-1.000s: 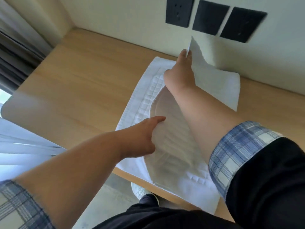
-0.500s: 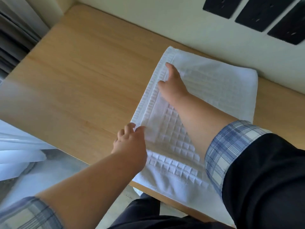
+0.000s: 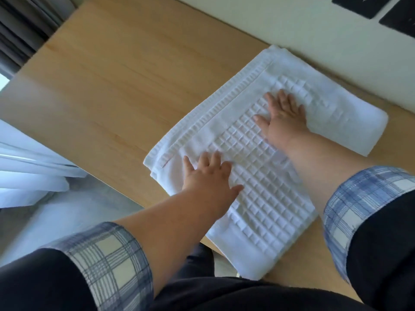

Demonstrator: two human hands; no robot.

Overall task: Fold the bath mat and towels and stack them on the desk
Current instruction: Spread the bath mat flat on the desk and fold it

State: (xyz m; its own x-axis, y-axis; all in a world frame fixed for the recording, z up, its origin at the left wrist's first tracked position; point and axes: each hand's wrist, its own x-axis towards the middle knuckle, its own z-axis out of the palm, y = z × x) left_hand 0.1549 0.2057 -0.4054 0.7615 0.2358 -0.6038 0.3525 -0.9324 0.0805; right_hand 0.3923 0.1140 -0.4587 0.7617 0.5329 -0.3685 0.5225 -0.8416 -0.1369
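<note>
Both hands down flat: left hand (image 3: 208,176) and right hand (image 3: 284,115) press the folded bath mat (image 3: 258,205) onto the counter (image 3: 101,86).

Head view: the white mat lies doubled over on the wooden counter toward 3 o'clock, with its far corner near the wall at 1 o'clock and its near corner at the front edge at 6. Both hands are spread palm-down, the left by the layered edges at 9 o'clock and the right mid-mat. It looks like thick, soft, floppy terry, light and grippy, so I'd pinch the stacked corners. Raised waffle squares fill the middle, inside a ribbed border and a plain hem.
</note>
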